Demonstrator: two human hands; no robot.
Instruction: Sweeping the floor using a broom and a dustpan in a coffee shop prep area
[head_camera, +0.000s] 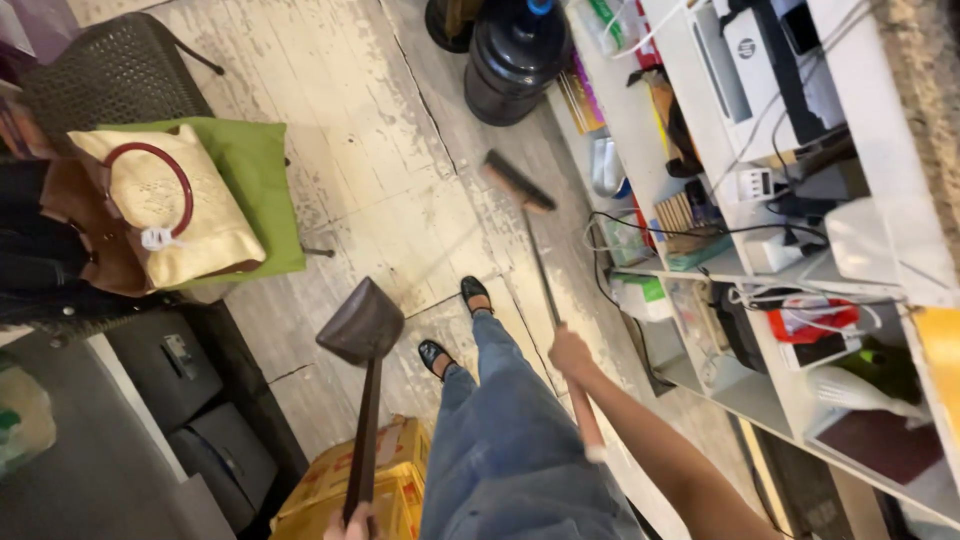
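Observation:
My right hand (570, 355) grips the long handle of a broom (540, 262), whose brush head (517, 181) rests on the worn wooden floor ahead of my feet. My left hand (352, 522) shows only partly at the bottom edge, closed on the long handle of a dark dustpan (362, 322) held above the floor to the left of my legs. My legs in blue jeans and black shoes (474, 292) stand between the two tools.
White shelves (700, 270) with a printer, cables and clutter line the right side. A large dark water jug (514, 60) stands ahead. On the left, a chair holds a green cushion and a cream bag (165, 205). A yellow box (395, 480) sits by my legs.

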